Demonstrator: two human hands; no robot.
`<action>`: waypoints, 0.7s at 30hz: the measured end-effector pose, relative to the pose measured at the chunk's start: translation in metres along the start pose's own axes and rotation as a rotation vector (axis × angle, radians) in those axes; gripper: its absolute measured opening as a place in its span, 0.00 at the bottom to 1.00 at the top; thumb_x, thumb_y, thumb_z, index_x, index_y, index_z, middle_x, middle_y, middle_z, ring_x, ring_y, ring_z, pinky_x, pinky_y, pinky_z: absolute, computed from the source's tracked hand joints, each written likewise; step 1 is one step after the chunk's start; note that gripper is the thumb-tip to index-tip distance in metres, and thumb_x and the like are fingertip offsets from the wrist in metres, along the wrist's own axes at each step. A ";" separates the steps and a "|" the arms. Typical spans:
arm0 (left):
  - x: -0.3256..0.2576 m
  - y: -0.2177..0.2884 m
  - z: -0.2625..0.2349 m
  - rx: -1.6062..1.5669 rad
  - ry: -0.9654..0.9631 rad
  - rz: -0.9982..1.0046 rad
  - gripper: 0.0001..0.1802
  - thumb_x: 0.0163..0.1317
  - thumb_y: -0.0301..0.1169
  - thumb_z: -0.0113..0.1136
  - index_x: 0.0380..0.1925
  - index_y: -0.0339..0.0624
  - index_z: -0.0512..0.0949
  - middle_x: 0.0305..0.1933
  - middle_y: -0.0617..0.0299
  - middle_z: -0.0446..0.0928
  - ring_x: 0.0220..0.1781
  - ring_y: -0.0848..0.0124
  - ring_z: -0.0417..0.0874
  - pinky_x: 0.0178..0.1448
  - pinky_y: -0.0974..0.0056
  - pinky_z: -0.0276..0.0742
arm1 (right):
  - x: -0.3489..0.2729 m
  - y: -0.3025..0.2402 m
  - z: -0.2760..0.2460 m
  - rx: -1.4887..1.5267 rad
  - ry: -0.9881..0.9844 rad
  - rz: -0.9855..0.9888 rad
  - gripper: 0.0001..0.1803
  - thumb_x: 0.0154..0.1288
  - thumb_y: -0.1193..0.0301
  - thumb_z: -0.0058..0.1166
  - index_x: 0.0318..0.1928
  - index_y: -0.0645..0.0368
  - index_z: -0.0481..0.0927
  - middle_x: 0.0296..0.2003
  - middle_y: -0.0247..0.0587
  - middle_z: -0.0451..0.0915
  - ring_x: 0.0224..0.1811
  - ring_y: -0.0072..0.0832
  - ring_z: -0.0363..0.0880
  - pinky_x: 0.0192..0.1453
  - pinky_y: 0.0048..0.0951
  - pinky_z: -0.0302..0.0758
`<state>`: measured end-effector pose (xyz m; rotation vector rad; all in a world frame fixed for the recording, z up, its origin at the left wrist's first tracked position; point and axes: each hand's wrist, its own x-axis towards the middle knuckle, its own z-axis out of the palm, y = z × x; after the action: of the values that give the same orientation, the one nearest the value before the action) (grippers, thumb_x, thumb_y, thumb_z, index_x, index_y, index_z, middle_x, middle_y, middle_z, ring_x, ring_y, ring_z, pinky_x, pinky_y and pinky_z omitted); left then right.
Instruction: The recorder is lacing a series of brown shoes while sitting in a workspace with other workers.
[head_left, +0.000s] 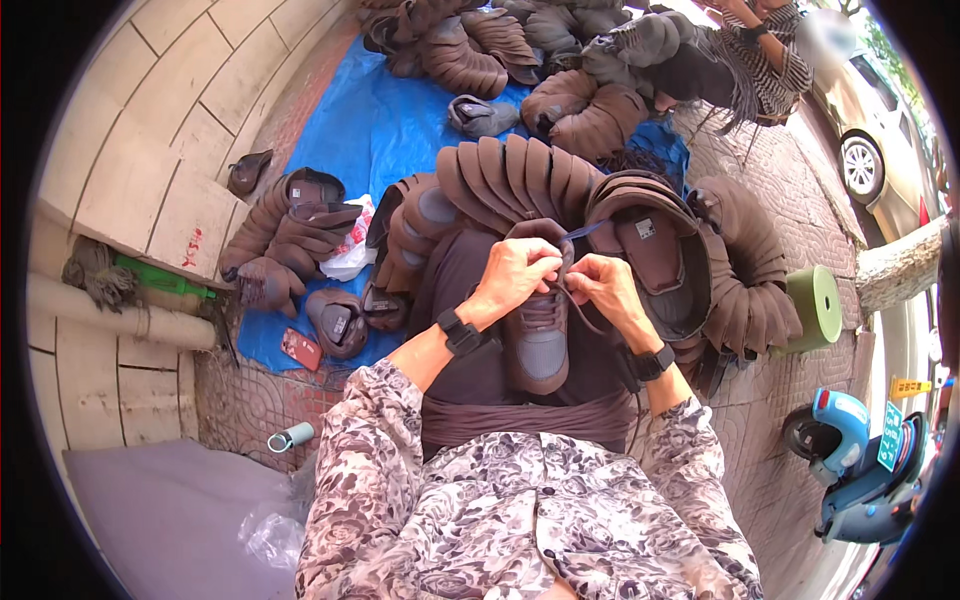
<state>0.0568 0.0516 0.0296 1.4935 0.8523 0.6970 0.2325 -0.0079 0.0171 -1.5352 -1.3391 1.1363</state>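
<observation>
On my lap rests a brown shoe [541, 338] with a grey toe, its toe pointing toward me. Lacing crosses its upper part. At the shoe's left side, my left hand [513, 276] pinches a brown shoelace [562, 262] near the top eyelets. My right hand [606, 286], on the other side, has its fingertips closed on the same lace, and a loose length hangs below them. A bundle of brown laces [520, 422] lies across my lap. Rows of nested brown shoe uppers [520, 180] curve around my knees.
A blue tarp [350, 120] lies under more shoe piles [460, 60]. To the left are a red card-like item [301, 349], a pale cylinder [290, 437] and a wall [150, 150]. At right stand a green cylinder [815, 308] and a blue scooter [850, 440]. Another person [765, 65] works at the far right.
</observation>
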 end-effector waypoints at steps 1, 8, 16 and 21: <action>-0.005 0.007 -0.004 0.022 0.069 -0.020 0.07 0.60 0.26 0.56 0.34 0.33 0.80 0.28 0.62 0.80 0.26 0.80 0.79 0.30 0.74 0.77 | -0.002 0.000 -0.003 -0.004 0.001 0.003 0.06 0.58 0.75 0.59 0.32 0.65 0.79 0.22 0.40 0.81 0.23 0.21 0.80 0.29 0.22 0.75; -0.047 -0.031 -0.045 0.246 0.212 0.073 0.05 0.57 0.25 0.60 0.31 0.33 0.80 0.26 0.67 0.79 0.29 0.83 0.75 0.35 0.73 0.73 | -0.001 -0.034 0.016 -0.516 0.111 -0.673 0.13 0.47 0.77 0.62 0.36 0.62 0.78 0.47 0.49 0.73 0.52 0.45 0.70 0.55 0.37 0.70; -0.044 -0.030 -0.045 0.441 0.157 0.096 0.07 0.54 0.27 0.59 0.29 0.32 0.79 0.23 0.59 0.78 0.25 0.78 0.75 0.31 0.69 0.71 | 0.010 -0.030 0.041 -0.643 -0.031 -0.690 0.15 0.45 0.75 0.63 0.38 0.61 0.79 0.54 0.49 0.68 0.59 0.46 0.64 0.60 0.39 0.66; -0.041 -0.033 -0.042 0.555 0.198 0.148 0.07 0.54 0.27 0.57 0.26 0.33 0.76 0.24 0.50 0.77 0.26 0.59 0.79 0.33 0.60 0.73 | 0.008 -0.026 0.039 -0.672 -0.030 -0.700 0.17 0.44 0.75 0.63 0.40 0.59 0.80 0.55 0.49 0.67 0.59 0.46 0.63 0.61 0.40 0.66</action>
<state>-0.0042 0.0409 0.0034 2.0218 1.1573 0.7628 0.1877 0.0037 0.0295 -1.2724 -2.1834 0.2719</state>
